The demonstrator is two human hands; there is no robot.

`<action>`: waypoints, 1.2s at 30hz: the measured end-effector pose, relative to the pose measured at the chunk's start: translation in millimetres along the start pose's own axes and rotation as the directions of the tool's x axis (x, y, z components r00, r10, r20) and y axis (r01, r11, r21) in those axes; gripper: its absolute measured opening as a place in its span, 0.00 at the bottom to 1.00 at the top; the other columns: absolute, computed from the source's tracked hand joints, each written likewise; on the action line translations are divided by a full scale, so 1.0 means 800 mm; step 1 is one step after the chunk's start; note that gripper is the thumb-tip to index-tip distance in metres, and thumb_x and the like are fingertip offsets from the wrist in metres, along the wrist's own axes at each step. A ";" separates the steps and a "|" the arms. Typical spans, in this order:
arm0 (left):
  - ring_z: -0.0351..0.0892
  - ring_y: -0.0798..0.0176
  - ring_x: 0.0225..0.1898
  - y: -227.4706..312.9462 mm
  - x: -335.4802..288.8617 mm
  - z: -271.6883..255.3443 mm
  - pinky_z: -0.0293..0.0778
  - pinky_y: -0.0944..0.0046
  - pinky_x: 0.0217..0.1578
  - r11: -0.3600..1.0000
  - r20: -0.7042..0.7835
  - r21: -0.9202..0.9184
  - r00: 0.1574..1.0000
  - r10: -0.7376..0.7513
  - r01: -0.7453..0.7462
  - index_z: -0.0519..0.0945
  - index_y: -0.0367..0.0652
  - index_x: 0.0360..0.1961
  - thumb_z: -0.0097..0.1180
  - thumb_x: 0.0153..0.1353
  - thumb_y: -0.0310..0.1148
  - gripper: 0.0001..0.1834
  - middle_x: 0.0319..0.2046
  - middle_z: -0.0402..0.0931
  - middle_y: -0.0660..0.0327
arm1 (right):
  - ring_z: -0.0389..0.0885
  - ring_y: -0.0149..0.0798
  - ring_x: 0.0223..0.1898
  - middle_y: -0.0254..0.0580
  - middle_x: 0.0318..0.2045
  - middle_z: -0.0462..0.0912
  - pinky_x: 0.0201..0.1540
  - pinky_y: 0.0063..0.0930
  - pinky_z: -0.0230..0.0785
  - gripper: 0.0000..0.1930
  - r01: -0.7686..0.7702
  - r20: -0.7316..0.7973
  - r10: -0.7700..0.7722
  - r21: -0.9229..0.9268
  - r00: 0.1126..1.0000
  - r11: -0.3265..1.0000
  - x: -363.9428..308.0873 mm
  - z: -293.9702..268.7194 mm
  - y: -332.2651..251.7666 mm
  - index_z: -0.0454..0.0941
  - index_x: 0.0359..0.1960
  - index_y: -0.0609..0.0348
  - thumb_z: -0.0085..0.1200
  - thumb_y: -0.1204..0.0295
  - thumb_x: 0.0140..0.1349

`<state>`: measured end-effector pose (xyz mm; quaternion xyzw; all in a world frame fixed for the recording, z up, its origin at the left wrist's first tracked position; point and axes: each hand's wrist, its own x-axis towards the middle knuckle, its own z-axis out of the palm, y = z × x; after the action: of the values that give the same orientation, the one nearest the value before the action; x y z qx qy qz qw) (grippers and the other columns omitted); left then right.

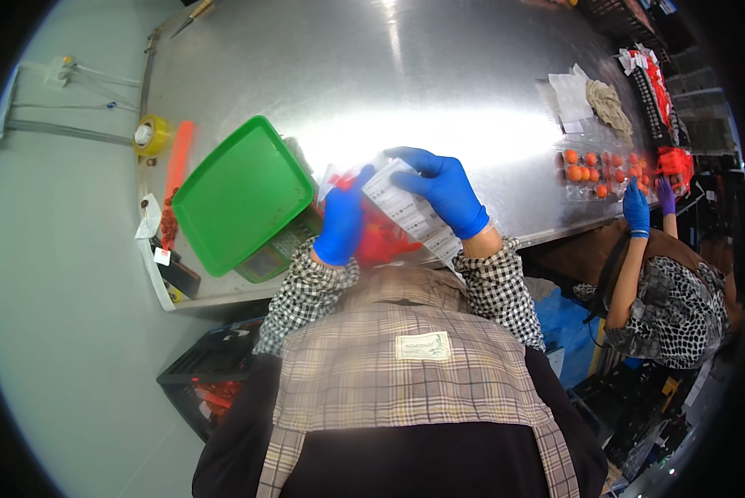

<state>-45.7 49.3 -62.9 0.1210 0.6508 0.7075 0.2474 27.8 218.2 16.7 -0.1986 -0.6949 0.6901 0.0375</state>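
My right hand (450, 192), in a blue glove, pinches a strip of white printed labels (403, 207) that hangs down toward my apron. Just left of it my left hand (340, 221), also blue-gloved, is smeared by motion, and its grip does not show clearly. Its fingers are close to the labels' upper end. A bright red, blurred thing (381, 241), perhaps netting, lies between and below my hands, partly behind the strip. Beside my left hand sits a green tray (244, 195) on top of another container.
A steel table (323, 75) spans the view. At its left are a yellow tape roll (151, 135) and an orange-red strip (178, 158). On the right, a co-worker's gloved hands (636, 207) are by packs of orange-red fruit (588, 170), near a cloth (609, 106). A black crate (198, 357) stands below left.
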 end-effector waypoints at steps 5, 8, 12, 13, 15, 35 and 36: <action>0.77 0.70 0.31 0.004 0.008 -0.005 0.73 0.68 0.32 0.917 0.042 -0.323 0.971 -0.234 0.235 0.81 0.36 0.50 0.53 0.68 0.29 0.13 0.31 0.80 0.63 | 0.82 0.27 0.39 0.38 0.43 0.87 0.45 0.22 0.74 0.19 -0.004 -0.097 -0.002 -0.058 0.995 0.998 0.003 -0.021 0.016 0.81 0.54 0.59 0.63 0.71 0.60; 0.82 0.66 0.41 -0.001 0.008 -0.012 0.78 0.66 0.40 0.995 0.101 -0.007 0.990 -0.102 0.104 0.81 0.34 0.51 0.54 0.67 0.30 0.15 0.40 0.82 0.59 | 0.83 0.29 0.40 0.40 0.42 0.87 0.45 0.22 0.75 0.20 -0.044 -0.017 0.045 0.038 0.999 0.998 -0.005 -0.016 -0.014 0.81 0.54 0.60 0.63 0.70 0.60; 0.81 0.65 0.41 0.042 0.006 0.009 0.77 0.67 0.39 0.924 0.039 -0.328 0.980 -0.197 0.199 0.80 0.33 0.47 0.56 0.65 0.28 0.13 0.41 0.82 0.57 | 0.84 0.32 0.41 0.45 0.43 0.87 0.46 0.23 0.75 0.20 -0.103 0.064 0.097 0.100 0.993 0.990 0.000 -0.016 -0.006 0.82 0.52 0.63 0.64 0.68 0.59; 0.79 0.68 0.32 0.042 0.006 0.011 0.75 0.70 0.31 0.942 0.016 -0.289 0.985 -0.173 0.171 0.80 0.34 0.44 0.58 0.64 0.28 0.10 0.36 0.81 0.59 | 0.84 0.32 0.41 0.46 0.43 0.87 0.45 0.23 0.75 0.20 -0.106 0.075 0.097 0.121 0.992 0.987 0.001 -0.012 -0.006 0.82 0.52 0.63 0.64 0.67 0.59; 0.82 0.64 0.45 -0.003 0.008 -0.011 0.77 0.67 0.44 0.940 0.073 -0.232 0.968 -0.241 0.251 0.79 0.31 0.52 0.51 0.66 0.26 0.16 0.45 0.82 0.57 | 0.85 0.32 0.40 0.46 0.41 0.87 0.44 0.23 0.76 0.20 -0.109 0.049 0.104 0.097 0.993 0.989 0.003 -0.001 -0.008 0.83 0.50 0.64 0.64 0.67 0.59; 0.69 0.77 0.25 0.052 0.007 0.008 0.66 0.74 0.29 0.942 0.056 -0.232 0.970 -0.237 0.244 0.83 0.39 0.36 0.62 0.62 0.30 0.06 0.25 0.72 0.72 | 0.82 0.29 0.34 0.39 0.36 0.87 0.38 0.23 0.75 0.16 -0.041 -0.118 0.041 0.009 0.992 0.999 0.005 -0.027 0.029 0.83 0.47 0.64 0.64 0.69 0.59; 0.70 0.76 0.25 0.052 0.006 0.005 0.66 0.74 0.29 0.921 0.031 -0.277 0.961 -0.274 0.272 0.83 0.40 0.35 0.63 0.61 0.30 0.05 0.24 0.73 0.72 | 0.82 0.29 0.36 0.39 0.37 0.86 0.40 0.23 0.75 0.16 -0.021 -0.130 0.016 -0.033 0.991 0.999 0.005 -0.027 0.029 0.82 0.48 0.64 0.64 0.71 0.59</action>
<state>-55.9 54.2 -22.0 -0.0098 0.5561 0.7513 0.3553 36.4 239.2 -5.7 -0.2500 -0.7007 0.6642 0.0728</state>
